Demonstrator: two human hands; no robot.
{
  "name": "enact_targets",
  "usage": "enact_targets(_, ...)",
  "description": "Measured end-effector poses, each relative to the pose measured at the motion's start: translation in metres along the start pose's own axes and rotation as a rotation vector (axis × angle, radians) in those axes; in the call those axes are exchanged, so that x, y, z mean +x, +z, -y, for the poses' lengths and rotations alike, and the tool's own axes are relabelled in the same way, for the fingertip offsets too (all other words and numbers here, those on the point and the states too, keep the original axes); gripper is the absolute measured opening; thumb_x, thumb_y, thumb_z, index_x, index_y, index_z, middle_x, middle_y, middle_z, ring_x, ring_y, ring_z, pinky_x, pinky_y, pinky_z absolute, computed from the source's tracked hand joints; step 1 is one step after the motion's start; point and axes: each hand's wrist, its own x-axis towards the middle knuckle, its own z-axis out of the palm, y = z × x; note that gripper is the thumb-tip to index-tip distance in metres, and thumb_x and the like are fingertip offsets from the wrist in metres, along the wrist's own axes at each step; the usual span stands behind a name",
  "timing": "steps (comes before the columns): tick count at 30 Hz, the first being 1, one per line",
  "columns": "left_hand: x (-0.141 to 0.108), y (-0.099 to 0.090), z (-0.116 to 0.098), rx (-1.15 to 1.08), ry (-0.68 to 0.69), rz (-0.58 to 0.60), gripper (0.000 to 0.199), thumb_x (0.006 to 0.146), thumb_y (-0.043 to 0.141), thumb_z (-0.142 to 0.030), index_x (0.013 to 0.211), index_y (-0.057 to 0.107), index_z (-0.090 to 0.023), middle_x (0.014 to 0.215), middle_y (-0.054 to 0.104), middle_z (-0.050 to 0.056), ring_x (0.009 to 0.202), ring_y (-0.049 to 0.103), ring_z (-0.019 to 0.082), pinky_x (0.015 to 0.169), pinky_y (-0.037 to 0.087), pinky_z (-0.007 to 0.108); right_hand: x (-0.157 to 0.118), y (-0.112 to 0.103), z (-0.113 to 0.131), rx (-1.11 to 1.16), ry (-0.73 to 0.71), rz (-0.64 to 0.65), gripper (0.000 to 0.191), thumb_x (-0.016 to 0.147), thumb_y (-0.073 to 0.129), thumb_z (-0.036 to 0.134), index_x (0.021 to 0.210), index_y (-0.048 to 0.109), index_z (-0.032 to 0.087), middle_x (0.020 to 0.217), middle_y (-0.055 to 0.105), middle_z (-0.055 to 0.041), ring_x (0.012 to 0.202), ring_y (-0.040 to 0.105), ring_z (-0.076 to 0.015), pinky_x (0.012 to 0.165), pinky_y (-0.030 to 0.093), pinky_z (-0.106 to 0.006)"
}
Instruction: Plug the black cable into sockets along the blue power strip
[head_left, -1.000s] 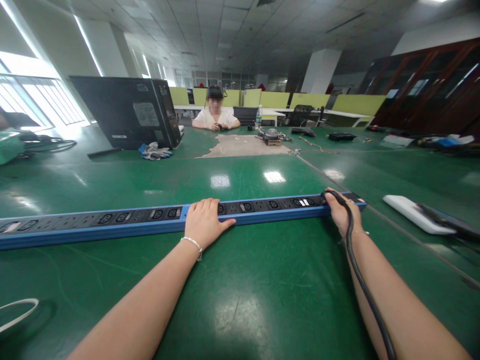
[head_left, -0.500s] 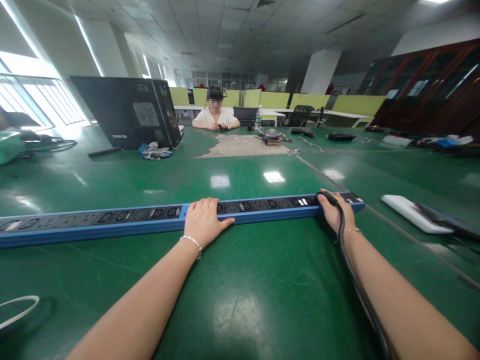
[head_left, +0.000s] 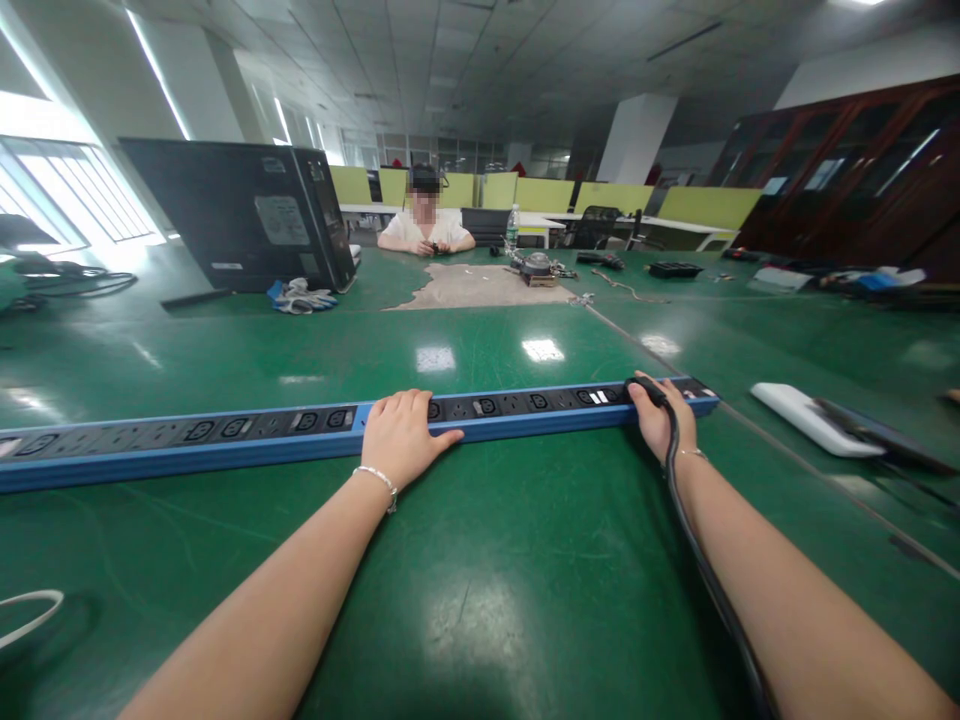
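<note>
A long blue power strip [head_left: 225, 447] with black sockets lies across the green table [head_left: 480, 590]. My left hand [head_left: 401, 437] rests flat on its middle, fingers spread over the top, a thin bracelet on the wrist. My right hand [head_left: 660, 420] is near the strip's right end and grips a black plug [head_left: 643, 390] at a socket there. The plug's black cable [head_left: 694, 550] runs back along my right forearm and out of the bottom of the view.
A large black monitor [head_left: 240, 215] stands at the back left with gloves [head_left: 300, 297] beside it. A person sits at the table's far end. A white device [head_left: 806, 420] with a dark bar lies at the right. A white cable loop [head_left: 30, 612] lies at bottom left.
My right hand with the plug has slid a little to the left along the strip's right end. The left hand stays on the strip. The view has shifted slightly.
</note>
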Motion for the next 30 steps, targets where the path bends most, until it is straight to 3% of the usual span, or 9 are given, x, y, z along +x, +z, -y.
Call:
enact_targets(9,0.000,0.000,0.001,0.002,0.006,0.005,0.065,0.074,0.050,-0.064,0.116,0.051,-0.015,0.116,0.059,0.014,0.111,0.051,0.029,0.096,0.034,0.041,0.001,0.001,-0.008,-0.057,-0.018,-0.005,0.041,0.084,0.043,0.045,0.111,0.066,0.024,0.114,0.063,-0.0081,0.118,0.049,-0.0255,0.101,0.033,-0.045)
enact_targets(13,0.001,0.000,0.001,0.010,0.001,0.010,0.063,0.074,0.050,-0.064,0.117,0.051,-0.017,0.117,0.059,0.014,0.112,0.050,0.028,0.097,0.033,0.041,0.006,-0.003,-0.011,-0.112,-0.053,0.058,0.041,0.083,0.043,0.048,0.111,0.065,0.027,0.109,0.065,-0.0063,0.119,0.048,-0.0266,0.102,0.032,-0.046)
enact_targets(17,0.000,0.002,0.001,0.017,-0.007,0.003,0.064,0.074,0.050,-0.065,0.117,0.051,-0.017,0.117,0.059,0.014,0.113,0.050,0.028,0.097,0.033,0.041,0.005,-0.008,-0.007,-0.127,-0.001,0.117,0.043,0.081,0.044,0.053,0.114,0.063,0.031,0.115,0.062,-0.0064,0.120,0.045,-0.0299,0.099,0.033,-0.051)
enact_targets(24,-0.001,0.000,0.001,0.036,0.008,-0.005,0.065,0.075,0.049,-0.065,0.116,0.051,-0.016,0.117,0.059,0.014,0.112,0.050,0.029,0.096,0.034,0.040,-0.005,-0.009,0.004,-0.176,-0.002,0.030,0.042,0.084,0.041,0.052,0.113,0.063,0.031,0.120,0.060,-0.0079,0.120,0.044,-0.0311,0.100,0.020,-0.062)
enact_targets(26,-0.001,0.000,0.001,0.039,0.017,-0.013,0.065,0.075,0.048,-0.065,0.117,0.051,-0.015,0.116,0.060,0.014,0.112,0.050,0.028,0.096,0.034,0.040,-0.004,-0.008,0.002,-0.176,-0.046,0.029,0.043,0.085,0.038,0.051,0.110,0.065,0.028,0.116,0.062,-0.0082,0.119,0.046,-0.0297,0.101,0.016,-0.062)
enact_targets(30,0.000,0.000,0.001,0.041,0.019,-0.015,0.064,0.075,0.048,-0.066,0.116,0.051,-0.016,0.117,0.060,0.013,0.113,0.051,0.028,0.096,0.034,0.040,0.002,-0.004,-0.003,-0.072,-0.103,0.023,0.045,0.085,0.037,0.050,0.103,0.067,0.022,0.107,0.067,-0.0098,0.111,0.053,-0.0266,0.102,0.021,-0.056)
